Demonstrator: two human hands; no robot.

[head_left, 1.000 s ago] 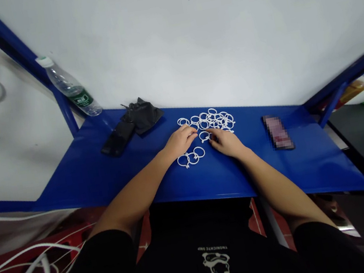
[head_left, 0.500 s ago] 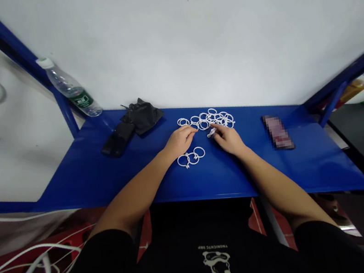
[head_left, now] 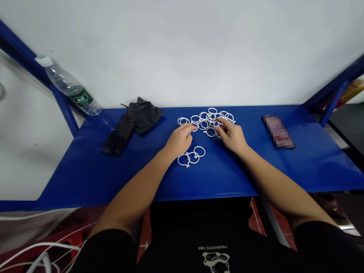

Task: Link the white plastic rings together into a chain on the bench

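Observation:
Several thin white plastic rings with small tabs, which look like curtain rings [head_left: 203, 116], lie overlapping in a loose cluster on the blue tabletop [head_left: 161, 182]. My left hand [head_left: 178, 142] is at the cluster's left side, fingertips at a ring's edge and thumb apart from them. To the right, my right hand [head_left: 232, 136] is over the near edge of the cluster, thumb and forefinger apart. Beside its fingertips a single ring [head_left: 210, 132] lies flat. Closer to me is a smaller group of rings [head_left: 183, 160], some overlapping.
A black phone-like slab [head_left: 118, 139] and a crumpled black pouch [head_left: 143, 115] lie at the left. Behind them a plastic bottle [head_left: 81, 97] leans by the blue frame [head_left: 65, 111]. A blurred-out phone [head_left: 278, 132] lies at the right. A white wall rises behind.
My right hand has let go of the ring it held, which now lies flat, and has shifted slightly right. My left hand is nearly where it was.

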